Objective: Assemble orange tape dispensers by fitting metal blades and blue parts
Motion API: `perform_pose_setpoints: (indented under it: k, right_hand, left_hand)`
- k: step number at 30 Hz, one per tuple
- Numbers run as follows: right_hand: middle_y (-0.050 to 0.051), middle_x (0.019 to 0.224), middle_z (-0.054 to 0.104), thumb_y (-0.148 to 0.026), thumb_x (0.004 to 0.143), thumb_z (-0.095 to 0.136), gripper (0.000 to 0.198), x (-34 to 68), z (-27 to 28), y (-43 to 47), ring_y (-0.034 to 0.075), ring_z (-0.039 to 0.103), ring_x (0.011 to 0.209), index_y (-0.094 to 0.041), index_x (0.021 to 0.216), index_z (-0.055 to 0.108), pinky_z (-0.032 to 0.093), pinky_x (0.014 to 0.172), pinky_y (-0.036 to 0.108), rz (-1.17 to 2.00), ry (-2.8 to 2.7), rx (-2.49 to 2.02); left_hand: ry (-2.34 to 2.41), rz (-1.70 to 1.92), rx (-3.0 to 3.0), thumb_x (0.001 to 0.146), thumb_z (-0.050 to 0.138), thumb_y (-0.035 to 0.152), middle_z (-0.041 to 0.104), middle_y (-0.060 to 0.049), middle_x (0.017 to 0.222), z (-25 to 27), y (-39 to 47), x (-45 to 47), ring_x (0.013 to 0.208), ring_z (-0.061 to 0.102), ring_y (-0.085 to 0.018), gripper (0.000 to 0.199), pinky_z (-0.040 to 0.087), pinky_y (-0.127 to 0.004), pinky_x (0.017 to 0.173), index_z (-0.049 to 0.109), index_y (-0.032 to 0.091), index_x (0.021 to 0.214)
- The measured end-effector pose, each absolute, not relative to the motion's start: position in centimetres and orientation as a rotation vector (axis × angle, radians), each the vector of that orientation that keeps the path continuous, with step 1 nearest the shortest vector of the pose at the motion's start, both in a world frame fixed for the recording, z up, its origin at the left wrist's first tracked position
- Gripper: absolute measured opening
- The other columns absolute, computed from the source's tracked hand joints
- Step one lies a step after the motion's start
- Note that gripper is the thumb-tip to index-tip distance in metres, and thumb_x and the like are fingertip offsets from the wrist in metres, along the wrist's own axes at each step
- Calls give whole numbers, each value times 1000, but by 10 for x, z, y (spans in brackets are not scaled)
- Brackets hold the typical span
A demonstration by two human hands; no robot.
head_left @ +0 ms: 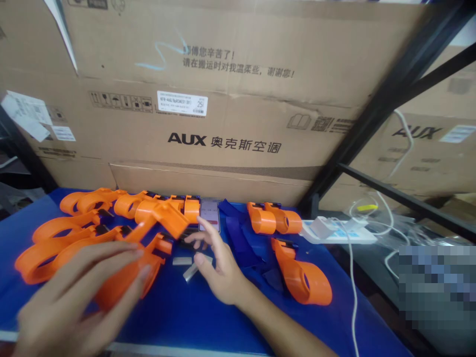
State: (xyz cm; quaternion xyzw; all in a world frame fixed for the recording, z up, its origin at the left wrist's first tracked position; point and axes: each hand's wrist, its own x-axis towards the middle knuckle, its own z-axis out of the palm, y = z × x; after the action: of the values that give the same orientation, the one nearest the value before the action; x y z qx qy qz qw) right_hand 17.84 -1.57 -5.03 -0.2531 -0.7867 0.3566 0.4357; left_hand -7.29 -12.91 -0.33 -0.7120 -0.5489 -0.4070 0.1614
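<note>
My left hand (82,292), large and partly blurred at the lower left, has its fingers curled around an orange plastic tape dispenser (122,285) above the table. The fingers hide part of it. My right hand (219,270) is over the middle of the table with fingers apart, and nothing shows clearly in its grip. Under its thumb lie small silvery strips (182,261). A dark item just behind its fingers is too hidden to name. Close to its index fingertip is a phone (210,214) with a lit screen.
Several more orange tape dispensers (52,258) crowd the blue table (208,327) at left; 3 others (310,282) lie at right. Dark blue cloth strips (238,238) are between. A white power strip (338,233) with cables borders the right edge. A big cardboard box (223,173) stands behind.
</note>
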Motion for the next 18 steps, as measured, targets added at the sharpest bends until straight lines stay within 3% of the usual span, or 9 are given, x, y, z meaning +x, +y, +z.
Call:
perform_pose_setpoints:
  k: [2,4,8,13,18]
  right_hand:
    - [9,108,69,-55,100,49,62,178,-48,-16,23,67,92,-25,152,34,55,84,41,1108,-1757,-616]
    - [6,95,69,-58,98,53,54,178,-45,-15,19,67,75,-25,141,47,56,69,34,1265,-1560,-658]
    - [-1,76,66,-52,92,67,41,180,-43,-8,9,49,44,-23,121,61,40,43,22,1396,-1342,-764]
    - [-1,73,66,-49,90,69,39,193,-41,6,7,44,40,-20,116,66,32,36,20,1377,-1191,-808]
    - [-1,72,67,-48,87,72,40,206,-35,16,7,42,41,-19,115,68,28,35,20,1307,-1090,-823]
  left_hand:
    - [-1424,-1198,-2159,82,75,25,73,1,114,-3,-121,-46,101,71,-25,37,59,-43,95,68,34,117]
    - [-1325,-1193,-2358,84,71,20,73,-3,113,-9,-112,-24,102,71,-24,35,61,-38,92,68,29,118]
    - [-1267,-1133,-2567,90,67,23,72,-7,123,-18,-98,-8,111,70,-24,40,59,-40,98,63,28,129]
    - [-1388,-970,-2569,89,65,49,53,-10,154,-15,-96,-34,135,54,-36,73,46,-55,111,40,31,155]
    - [-1390,-611,-2511,89,65,50,62,-9,145,-37,-95,-73,125,63,-34,81,53,-49,101,32,31,160]
